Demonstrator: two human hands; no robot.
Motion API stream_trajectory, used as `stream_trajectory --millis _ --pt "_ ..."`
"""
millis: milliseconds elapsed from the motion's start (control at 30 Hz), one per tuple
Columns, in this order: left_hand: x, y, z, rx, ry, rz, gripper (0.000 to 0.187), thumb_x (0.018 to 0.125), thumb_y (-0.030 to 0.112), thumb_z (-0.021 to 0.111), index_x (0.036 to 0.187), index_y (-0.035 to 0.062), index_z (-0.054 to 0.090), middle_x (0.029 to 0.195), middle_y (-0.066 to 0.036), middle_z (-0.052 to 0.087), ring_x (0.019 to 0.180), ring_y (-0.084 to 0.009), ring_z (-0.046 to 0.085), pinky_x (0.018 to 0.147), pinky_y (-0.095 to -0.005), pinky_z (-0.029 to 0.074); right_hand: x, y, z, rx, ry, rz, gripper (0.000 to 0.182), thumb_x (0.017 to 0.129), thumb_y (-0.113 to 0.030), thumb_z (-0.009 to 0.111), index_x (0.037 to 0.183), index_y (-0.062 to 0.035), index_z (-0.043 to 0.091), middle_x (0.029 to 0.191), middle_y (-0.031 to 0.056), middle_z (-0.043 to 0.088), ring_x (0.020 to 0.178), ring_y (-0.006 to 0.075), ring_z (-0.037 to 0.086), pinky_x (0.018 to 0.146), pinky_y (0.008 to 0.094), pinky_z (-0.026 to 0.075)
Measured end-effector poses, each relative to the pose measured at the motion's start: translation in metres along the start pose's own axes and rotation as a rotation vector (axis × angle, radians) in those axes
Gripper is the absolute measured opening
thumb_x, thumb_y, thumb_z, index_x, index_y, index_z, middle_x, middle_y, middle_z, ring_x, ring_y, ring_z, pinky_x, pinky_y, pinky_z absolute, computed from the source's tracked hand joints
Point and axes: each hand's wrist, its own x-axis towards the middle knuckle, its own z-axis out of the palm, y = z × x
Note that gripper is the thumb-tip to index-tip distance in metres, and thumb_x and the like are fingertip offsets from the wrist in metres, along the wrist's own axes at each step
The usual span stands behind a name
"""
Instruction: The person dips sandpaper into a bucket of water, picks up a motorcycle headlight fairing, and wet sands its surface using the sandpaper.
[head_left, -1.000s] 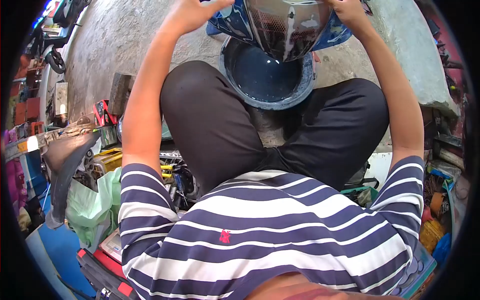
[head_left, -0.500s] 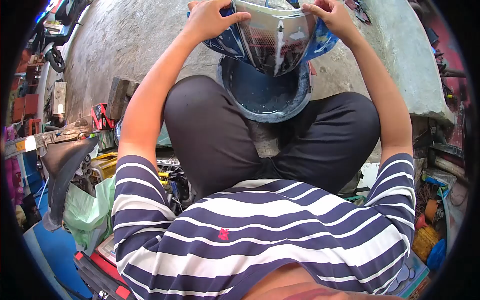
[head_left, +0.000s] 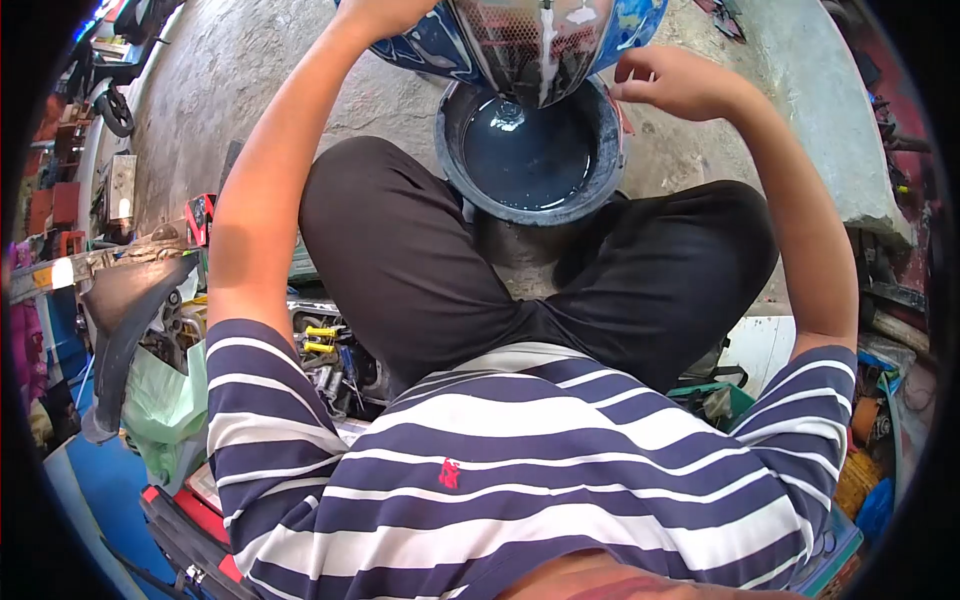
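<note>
Clamped on the panel [head_left: 545,55]: your left hand [head_left: 385,14], cropped at the top. Your right hand [head_left: 675,82]: off it, fingers parted, just beside. Panel: over your bucket's far side [head_left: 530,214]. Floor [head_left: 270,80]: rough grey concrete. To your left: tools [head_left: 319,347], green bag [head_left: 165,405], wheel [head_left: 116,112].

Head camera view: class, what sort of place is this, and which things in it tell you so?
Probably a repair workshop, perhaps for motorbikes: a small wheel on a parked vehicle, what look like yellow-handled tools, and a glossy bodywork panel above a tub of liquid.
</note>
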Motion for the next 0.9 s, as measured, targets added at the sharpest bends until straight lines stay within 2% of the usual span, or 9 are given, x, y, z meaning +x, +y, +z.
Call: stream_trajectory --millis 33,100,233,300,400,467,600,767,900 --pt "-0.003 0.003 -0.004 -0.021 -0.046 -0.046 0.054 0.089 0.061 0.075 0.094 0.0068 0.081 0.072 -0.014 0.074 0.072 -0.0309 0.075 0.074 -0.0444 0.055 -0.001 -0.006 0.003 -0.070 -0.053 0.046 0.044 0.100 -0.039 0.067 0.121 -0.0002 0.069 0.101 0.0190 0.076 0.090 0.0323 0.072 0.084 0.0412 0.055" --pt "-0.007 0.016 -0.020 -0.064 -0.133 -0.137 0.055 0.088 0.061 0.075 0.096 0.0064 0.081 0.077 -0.018 0.075 0.077 -0.0343 0.075 0.078 -0.0463 0.055 0.005 -0.010 0.014 -0.048 -0.184 0.138 0.043 0.101 -0.038 0.065 0.122 -0.0004 0.071 0.100 0.0200 0.077 0.095 0.0322 0.073 0.086 0.0432 0.055" --pt "-0.014 0.011 -0.008 0.070 -0.052 -0.036 0.055 0.088 0.060 0.075 0.101 0.0069 0.082 0.091 -0.022 0.077 0.092 -0.0397 0.074 0.089 -0.0508 0.052 0.050 0.010 0.073 -0.284 -0.350 0.182 0.043 0.100 -0.038 0.065 0.114 0.0013 0.075 0.102 0.0195 0.078 0.099 0.0327 0.075 0.089 0.0464 0.056" --pt "-0.022 0.010 -0.006 0.030 -0.114 -0.052 0.054 0.088 0.059 0.075 0.103 0.0074 0.082 0.096 -0.023 0.077 0.097 -0.0411 0.074 0.093 -0.0527 0.050 0.083 0.035 0.129 -0.082 -0.490 0.372 0.041 0.099 -0.036 0.067 0.109 0.0016 0.077 0.106 0.0202 0.078 0.102 0.0354 0.074 0.092 0.0475 0.056" --pt "-0.029 0.001 -0.002 0.078 -0.053 -0.044 0.054 0.088 0.059 0.074 0.102 0.0072 0.082 0.098 -0.023 0.077 0.099 -0.0415 0.073 0.092 -0.0524 0.051 0.110 0.057 0.212 0.186 -0.336 0.301 0.035 0.095 -0.030 0.069 0.113 -0.0009 0.077 0.111 0.0215 0.077 0.107 0.0390 0.073 0.096 0.0477 0.056" --pt "-0.036 -0.003 0.004 0.072 -0.039 -0.051 0.053 0.088 0.058 0.074 0.100 0.0071 0.082 0.096 -0.022 0.077 0.098 -0.0420 0.073 0.095 -0.0560 0.048 0.109 0.041 0.245 0.177 -0.073 0.331 0.032 0.093 -0.026 0.068 0.113 -0.0027 0.077 0.113 0.0220 0.077 0.109 0.0401 0.073 0.098 0.0472 0.056" --pt "-0.041 0.019 -0.010 0.139 -0.072 -0.102 0.051 0.090 0.058 0.073 0.098 0.0078 0.081 0.094 -0.021 0.077 0.098 -0.0420 0.072 0.100 -0.0635 0.041 0.119 0.046 0.257 0.352 0.223 0.420 0.030 0.090 -0.021 0.068 0.113 -0.0047 0.076 0.115 0.0223 0.076 0.113 0.0404 0.072 0.100 0.0459 0.055" --pt "-0.048 0.012 -0.010 0.089 -0.089 -0.065 0.054 0.092 0.058 0.072 0.103 0.0059 0.080 0.100 -0.021 0.077 0.104 -0.0405 0.072 0.108 -0.0672 0.034 0.131 0.079 0.285 0.319 0.299 0.459 0.038 0.083 -0.015 0.060 0.117 -0.0052 0.076 0.126 0.0251 0.072 0.116 0.0428 0.070 0.101 0.0474 0.056" --pt "-0.047 -0.015 0.003 0.264 -0.083 0.104 0.058 0.093 0.067 0.067 0.103 0.0113 0.078 0.089 -0.014 0.076 0.091 -0.0365 0.072 0.090 -0.0496 0.035 0.132 0.072 0.303 0.244 0.102 0.512 0.044 0.084 -0.014 0.059 0.124 0.0008 0.073 0.129 0.0294 0.069 0.122 0.0439 0.067 0.105 0.0469 0.054"
